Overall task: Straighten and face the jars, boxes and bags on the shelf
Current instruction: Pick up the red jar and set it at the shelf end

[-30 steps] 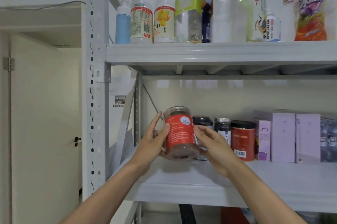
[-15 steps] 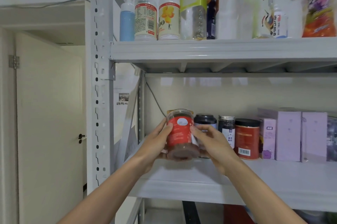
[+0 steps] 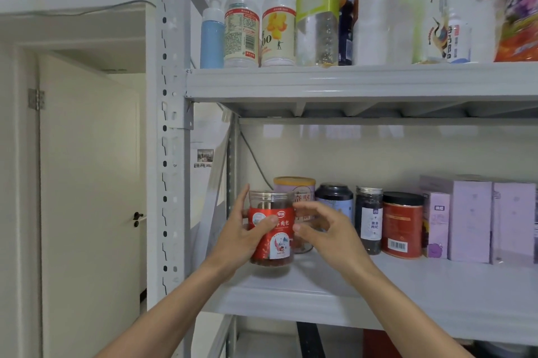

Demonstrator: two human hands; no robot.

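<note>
Between both hands, shelf's left end: red-label jar (image 3: pixel 271 234) being faced.
L hand (image 3: pixel 243 237) fingers clamp it; R hand (image 3: pixel 326 229) fingers apart, just off it. Next: set down w/ label front.

Clear plastic jar with a red label (image 3: pixel 272 234) sits upright at the left end of the lower shelf (image 3: pixel 407 290), center of the frame, label facing out. Right of it there's a row of jars (image 3: pixel 368 221), then pale purple boxes (image 3: pixel 468 221) at the right edge.
</note>
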